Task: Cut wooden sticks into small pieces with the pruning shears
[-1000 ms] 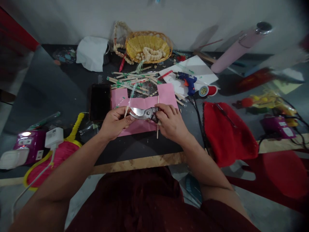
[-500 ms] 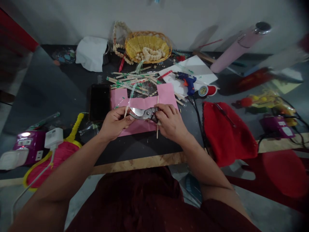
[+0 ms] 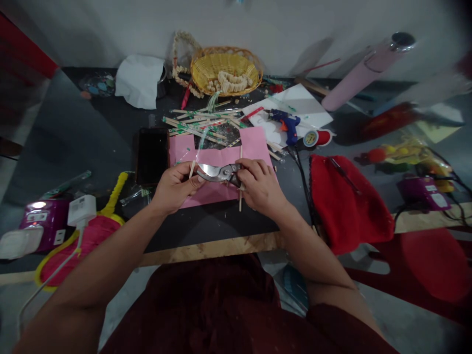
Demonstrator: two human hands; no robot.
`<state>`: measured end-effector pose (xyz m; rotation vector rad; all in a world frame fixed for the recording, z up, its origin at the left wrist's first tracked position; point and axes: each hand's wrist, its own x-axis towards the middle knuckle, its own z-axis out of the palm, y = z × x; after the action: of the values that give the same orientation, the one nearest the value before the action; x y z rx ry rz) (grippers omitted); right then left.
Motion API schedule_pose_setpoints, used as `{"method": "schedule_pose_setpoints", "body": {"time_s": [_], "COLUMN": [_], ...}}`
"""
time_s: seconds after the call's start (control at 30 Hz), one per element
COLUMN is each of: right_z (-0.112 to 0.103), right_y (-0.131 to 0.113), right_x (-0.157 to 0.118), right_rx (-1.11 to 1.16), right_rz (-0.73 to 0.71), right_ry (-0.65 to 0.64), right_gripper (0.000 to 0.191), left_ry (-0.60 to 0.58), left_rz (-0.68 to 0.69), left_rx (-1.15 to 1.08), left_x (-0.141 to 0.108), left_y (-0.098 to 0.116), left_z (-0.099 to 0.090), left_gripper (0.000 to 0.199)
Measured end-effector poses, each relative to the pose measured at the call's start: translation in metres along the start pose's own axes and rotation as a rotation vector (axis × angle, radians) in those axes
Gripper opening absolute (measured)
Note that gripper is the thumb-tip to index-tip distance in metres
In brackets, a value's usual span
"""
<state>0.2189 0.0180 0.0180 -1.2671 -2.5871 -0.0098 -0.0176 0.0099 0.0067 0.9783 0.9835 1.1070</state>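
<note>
My left hand point(image 3: 172, 189) pinches a thin wooden chopstick point(image 3: 192, 169) near its end, and a clear plastic wrapper point(image 3: 202, 140) shows just beyond it. In my right hand point(image 3: 261, 187) is a pair of pruning shears point(image 3: 225, 172), its fingers wrapped round the handles. The blades point left, and their tips touch or nearly touch my left fingertips. Another light stick point(image 3: 240, 203) runs under my right hand; whether that hand grips it is hidden. Pink paper point(image 3: 212, 194) lies beneath both hands. Behind it is a pile of chopsticks point(image 3: 184, 124), several in green-printed wrappers.
A phone point(image 3: 152, 156) lies left of the paper. A yellow basket point(image 3: 221, 61) with small wooden pieces stands at the back. To the right are a blue glue gun point(image 3: 289, 125), a red thread spool point(image 3: 323, 138), red cloth point(image 3: 342, 211) and a pink bottle point(image 3: 354, 83).
Almost nothing differs. Both hands, the shears and the chopstick stay in nearly the same place, with only a very slight shift.
</note>
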Motion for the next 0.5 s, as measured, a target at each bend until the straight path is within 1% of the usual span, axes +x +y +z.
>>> {"method": "schedule_pose_setpoints", "body": {"time_s": [0.17,0.5], "right_z": [-0.0002,0.0003], "right_y": [0.0005,0.0012], "right_x": [0.0,-0.0001], "right_rx": [0.027,0.014], "right_rz": [-0.006,-0.012], "right_ry": [0.001,0.004], "right_gripper": [0.021,0.021], "left_ry": [-0.02,-0.019], "left_rz": [0.007,0.006], "left_rx": [-0.002,0.006], "left_x": [-0.0001,0.0002], "left_y": [-0.0014,-0.0021], "left_z": [-0.0009,-0.0013], "left_gripper": [0.02,0.019]}}
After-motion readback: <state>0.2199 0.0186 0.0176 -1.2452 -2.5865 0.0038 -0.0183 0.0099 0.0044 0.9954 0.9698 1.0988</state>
